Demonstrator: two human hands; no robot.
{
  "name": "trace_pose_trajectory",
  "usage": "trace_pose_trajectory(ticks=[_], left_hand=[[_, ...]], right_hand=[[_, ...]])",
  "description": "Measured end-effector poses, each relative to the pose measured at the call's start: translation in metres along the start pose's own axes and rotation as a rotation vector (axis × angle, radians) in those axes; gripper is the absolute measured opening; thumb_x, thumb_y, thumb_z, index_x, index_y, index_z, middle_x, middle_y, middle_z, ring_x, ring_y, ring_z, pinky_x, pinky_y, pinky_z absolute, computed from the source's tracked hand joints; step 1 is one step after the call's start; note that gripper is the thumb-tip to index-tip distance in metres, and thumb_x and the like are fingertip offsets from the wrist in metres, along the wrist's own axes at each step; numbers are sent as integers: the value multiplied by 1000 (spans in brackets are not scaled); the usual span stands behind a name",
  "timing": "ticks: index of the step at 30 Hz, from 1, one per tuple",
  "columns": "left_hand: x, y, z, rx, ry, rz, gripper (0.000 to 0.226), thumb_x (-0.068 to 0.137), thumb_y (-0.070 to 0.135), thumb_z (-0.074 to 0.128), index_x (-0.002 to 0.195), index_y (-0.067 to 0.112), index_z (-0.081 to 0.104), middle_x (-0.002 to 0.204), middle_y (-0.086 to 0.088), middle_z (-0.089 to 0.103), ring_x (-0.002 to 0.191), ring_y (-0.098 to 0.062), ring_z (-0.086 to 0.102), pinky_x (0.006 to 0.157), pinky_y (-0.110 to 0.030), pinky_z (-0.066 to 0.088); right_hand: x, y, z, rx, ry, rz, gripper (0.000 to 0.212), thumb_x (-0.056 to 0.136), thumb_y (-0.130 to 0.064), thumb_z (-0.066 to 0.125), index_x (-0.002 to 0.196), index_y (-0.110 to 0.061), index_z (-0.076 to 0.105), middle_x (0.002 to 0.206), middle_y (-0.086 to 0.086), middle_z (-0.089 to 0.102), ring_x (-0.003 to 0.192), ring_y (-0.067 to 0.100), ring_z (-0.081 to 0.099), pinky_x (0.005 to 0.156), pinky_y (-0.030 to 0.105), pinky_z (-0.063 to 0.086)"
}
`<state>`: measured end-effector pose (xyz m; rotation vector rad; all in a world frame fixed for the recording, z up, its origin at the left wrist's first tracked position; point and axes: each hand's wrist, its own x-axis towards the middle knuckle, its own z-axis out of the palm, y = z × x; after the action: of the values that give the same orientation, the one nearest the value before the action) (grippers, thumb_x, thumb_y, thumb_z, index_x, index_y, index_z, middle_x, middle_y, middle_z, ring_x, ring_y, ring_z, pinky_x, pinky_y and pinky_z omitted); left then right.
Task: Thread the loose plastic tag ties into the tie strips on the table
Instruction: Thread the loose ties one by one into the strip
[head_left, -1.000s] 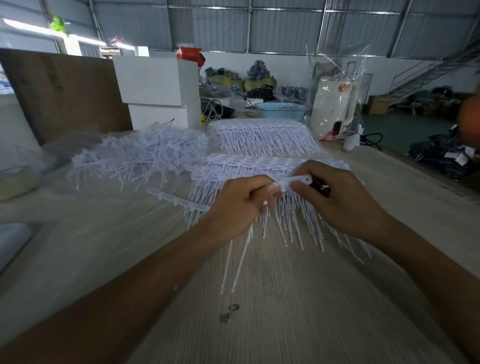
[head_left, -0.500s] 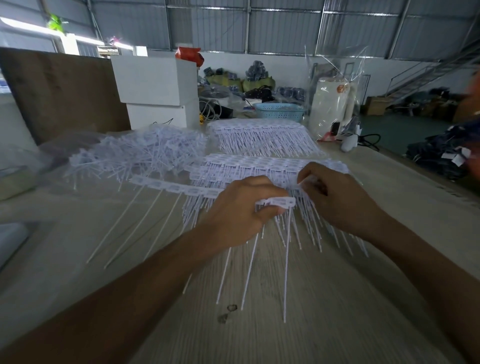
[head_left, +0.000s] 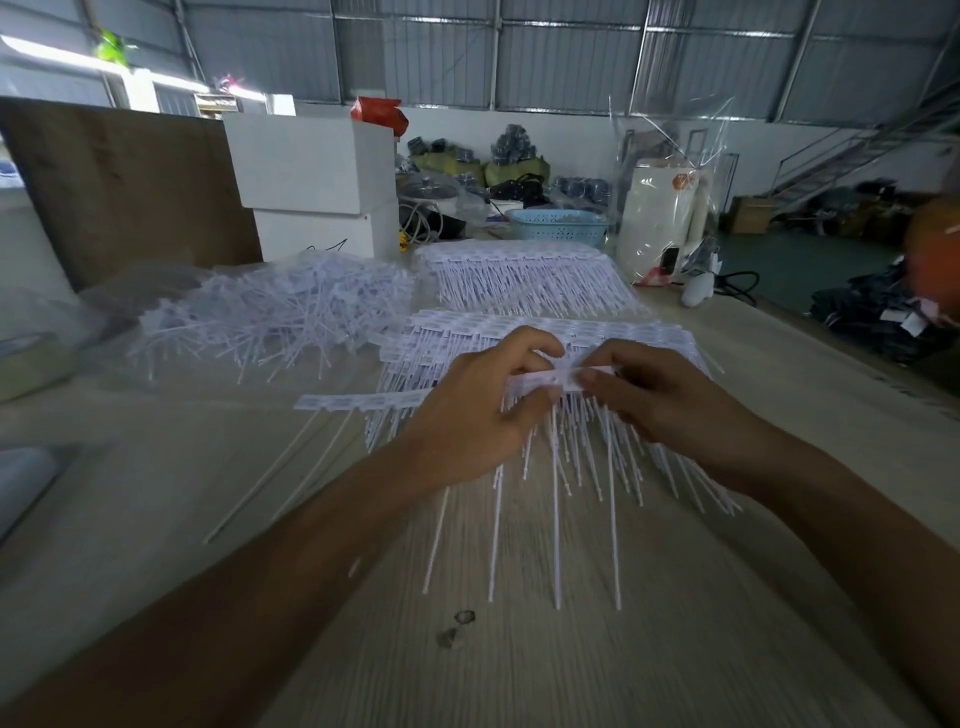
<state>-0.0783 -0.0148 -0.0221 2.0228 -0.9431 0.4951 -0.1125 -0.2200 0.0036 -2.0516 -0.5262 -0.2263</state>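
Centre frame, the left hand (head_left: 467, 410) and right hand (head_left: 665, 395) both pinch a white plastic tie strip (head_left: 558, 379), its thin tails dangling over the pale wooden table (head_left: 571, 649). These look featherlight, springy and slick, so grip the flat header, not the whippy tails; the loose white ties (head_left: 275, 317) lie heaped upper left.
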Motion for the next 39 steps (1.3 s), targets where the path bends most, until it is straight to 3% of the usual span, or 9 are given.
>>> trace_pose_trajectory(ticks=[1, 5, 11, 16, 21, 26, 30, 34, 39], left_hand=[[1, -2, -2, 16, -5, -5, 31, 94, 16, 67, 124, 21, 58, 107, 9, 72, 93, -7, 69, 81, -36, 55], [1, -9, -4, 153, -13, 31, 19, 92, 19, 69, 110, 18, 69, 93, 4, 71, 82, -14, 64, 74, -40, 52], [1, -13, -3, 203, 3, 58, 26, 93, 30, 58, 112, 17, 69, 98, 0, 71, 88, -20, 64, 76, -43, 52], [1, -13, -3, 183, 16, 83, 27, 96, 25, 54, 114, 13, 70, 99, -1, 73, 88, -19, 67, 76, -43, 53], [1, -13, -3, 155, 19, 65, 28, 97, 25, 52, 113, 11, 70, 95, -1, 74, 86, -18, 68, 76, -41, 53], [2, -12, -2, 126, -7, 40, 21, 99, 16, 58, 113, 11, 72, 97, -1, 76, 86, -9, 68, 80, -25, 52], [2, -12, -1, -14, -20, -29, 19, 100, 14, 58, 94, 9, 75, 83, -1, 76, 71, -9, 68, 71, -17, 51], [-1, -9, 3, 24, -41, 31, 16, 98, 15, 61, 106, 12, 75, 94, 4, 75, 85, -5, 67, 72, -16, 49], [-2, -12, 6, 25, 30, 17, 20, 89, 18, 73, 108, 19, 75, 93, 12, 74, 85, 1, 66, 74, -19, 51]], right_hand=[[0, 2, -2, 49, 14, 37, 16, 100, -22, 57, 93, -15, 69, 67, -3, 54, 53, 9, 41, 50, 18, 33], [1, 5, -1, 129, -22, 128, 17, 99, -30, 57, 86, -25, 67, 69, 0, 48, 55, 10, 35, 50, 23, 26], [3, 8, 1, -216, 43, -73, 20, 99, -31, 56, 100, -16, 68, 58, -12, 43, 50, 3, 37, 52, 13, 32], [3, 9, 3, -288, 95, -149, 22, 97, -34, 55, 100, -16, 68, 61, -9, 50, 53, 4, 42, 53, 15, 32], [1, 8, 3, -387, 121, -188, 21, 97, -34, 56, 101, -17, 68, 70, 4, 61, 57, 8, 48, 56, 20, 34], [0, 8, 2, -548, 147, -300, 16, 98, -25, 60, 102, -11, 68, 66, -11, 54, 57, 5, 50, 55, 18, 34], [0, 10, 3, -752, 192, -400, 11, 97, -17, 63, 89, -10, 60, 70, -7, 45, 57, 12, 39, 54, 32, 35], [3, 14, -1, -424, 163, -277, 17, 99, -25, 57, 87, -14, 58, 67, -3, 53, 60, 11, 49, 58, 21, 37], [6, 19, -1, -297, 141, -196, 15, 102, -27, 52, 90, -18, 57, 71, -2, 65, 58, 12, 62, 60, 25, 46]])
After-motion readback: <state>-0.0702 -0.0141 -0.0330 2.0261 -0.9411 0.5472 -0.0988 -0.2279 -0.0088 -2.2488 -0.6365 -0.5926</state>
